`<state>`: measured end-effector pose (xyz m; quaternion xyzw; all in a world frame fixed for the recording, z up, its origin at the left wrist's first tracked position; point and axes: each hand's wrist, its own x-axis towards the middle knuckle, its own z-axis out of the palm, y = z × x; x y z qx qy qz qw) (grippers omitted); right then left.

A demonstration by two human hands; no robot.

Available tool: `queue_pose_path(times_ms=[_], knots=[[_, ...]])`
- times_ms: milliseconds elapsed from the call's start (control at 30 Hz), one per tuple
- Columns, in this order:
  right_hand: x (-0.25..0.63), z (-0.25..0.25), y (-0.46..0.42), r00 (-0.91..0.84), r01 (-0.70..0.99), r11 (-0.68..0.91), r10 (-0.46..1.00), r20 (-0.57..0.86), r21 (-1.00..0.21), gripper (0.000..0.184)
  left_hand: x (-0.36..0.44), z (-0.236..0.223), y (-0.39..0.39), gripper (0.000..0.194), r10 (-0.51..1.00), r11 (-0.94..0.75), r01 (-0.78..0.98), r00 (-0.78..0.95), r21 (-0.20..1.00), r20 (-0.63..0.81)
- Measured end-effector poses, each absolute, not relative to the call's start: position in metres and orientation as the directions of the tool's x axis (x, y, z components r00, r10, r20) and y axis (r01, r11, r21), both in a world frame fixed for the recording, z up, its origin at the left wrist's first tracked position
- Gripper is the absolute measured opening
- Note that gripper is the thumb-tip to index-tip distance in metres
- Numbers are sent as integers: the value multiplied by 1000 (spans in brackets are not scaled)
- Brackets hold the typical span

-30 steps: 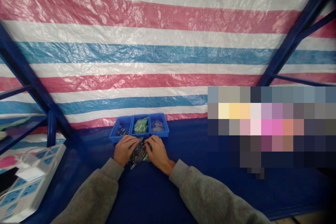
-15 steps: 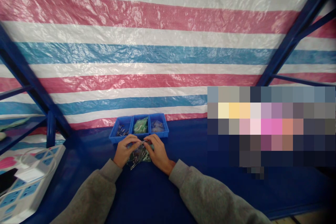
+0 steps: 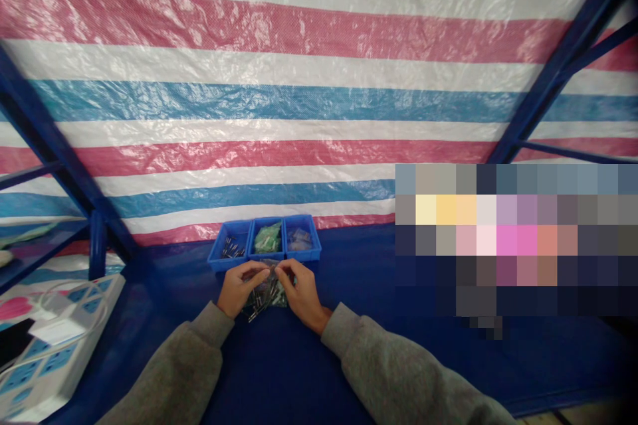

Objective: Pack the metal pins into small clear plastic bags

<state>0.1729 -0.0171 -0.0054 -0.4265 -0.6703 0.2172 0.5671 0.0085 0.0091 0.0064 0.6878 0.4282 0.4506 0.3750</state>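
My left hand [image 3: 242, 285] and my right hand [image 3: 302, 291] meet over the table, fingers pinched close together. Between the fingertips is a small clear plastic bag [image 3: 270, 264], partly hidden by the fingers. Just below them lies a pile of dark and silvery metal pins or screws [image 3: 258, 303], with some greenish packets partly covered by the hands. Behind the hands stand three joined blue bins. Loose metal pieces lie in the left bin [image 3: 214, 255], green packets [image 3: 268, 239] fill the middle one, and clear bags [image 3: 300, 240] lie in the right one.
A white power strip [image 3: 82, 352] with a white charger [image 3: 57, 325] and cables sits at the left on the blue table [image 3: 279, 378]. Blue metal posts [image 3: 62, 153] frame both sides, before a striped plastic sheet [image 3: 299, 106]. A blurred-out patch hides the right side.
Both hands stay over the same spot, their fingertips shifted slightly. More of the clear bag now shows above the fingertips, where a thin pale strip showed before.
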Motion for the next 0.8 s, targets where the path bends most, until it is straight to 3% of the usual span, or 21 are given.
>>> queue_pose_path(times_ms=[267,433,800], knots=[[173,-4,-18,-13,292,554,817,576,-779,18,10,7,7,33,931,-337,161,205,928,303],[172,-5,-18,-8,301,561,810,586,-771,18,10,7,7,21,920,-357,227,254,906,299],[173,0,-20,-40,321,582,797,603,-747,19,7,5,8,16,885,-455,336,279,825,374]])
